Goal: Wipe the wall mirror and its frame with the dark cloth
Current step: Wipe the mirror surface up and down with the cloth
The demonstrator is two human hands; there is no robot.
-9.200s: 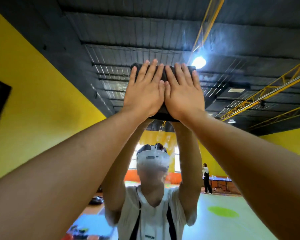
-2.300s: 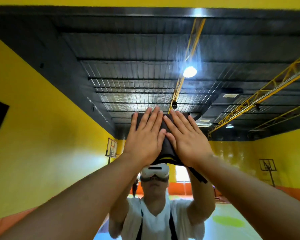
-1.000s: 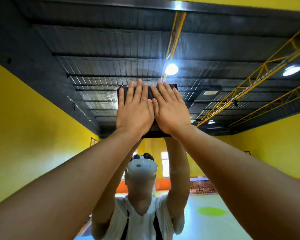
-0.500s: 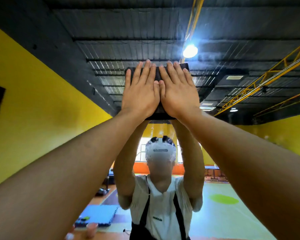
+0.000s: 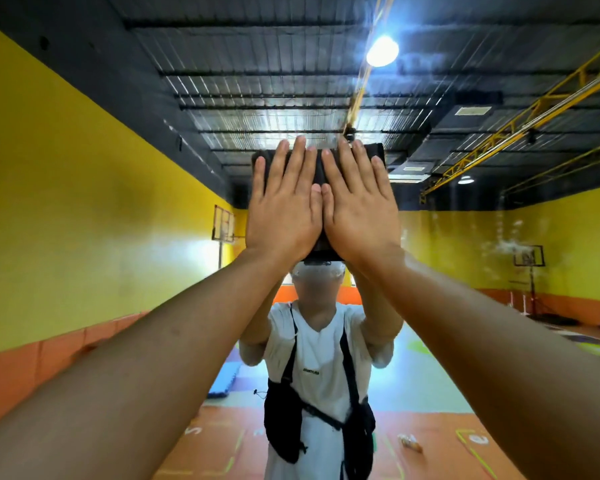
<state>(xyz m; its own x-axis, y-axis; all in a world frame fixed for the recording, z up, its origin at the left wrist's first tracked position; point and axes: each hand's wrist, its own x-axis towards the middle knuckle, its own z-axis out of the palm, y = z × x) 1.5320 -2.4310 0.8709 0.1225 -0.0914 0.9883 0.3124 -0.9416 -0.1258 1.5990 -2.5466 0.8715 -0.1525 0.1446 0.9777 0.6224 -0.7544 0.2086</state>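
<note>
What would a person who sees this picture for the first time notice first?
In the centre, the left hand and right hand press flat, side by side, on a dark cloth against the mirror. Below them stands the person's reflection in a white shirt, and a bright ceiling lamp glares at upper right.

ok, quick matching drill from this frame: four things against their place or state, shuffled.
Things:
1 cloth
2 left hand
3 lamp
4 vest

Place or state:
a lit, upper right in the reflection
b flat on the cloth's left part
c pressed against the mirror
d black, worn over a white shirt

Pairs: 1-c, 2-b, 3-a, 4-d
</note>
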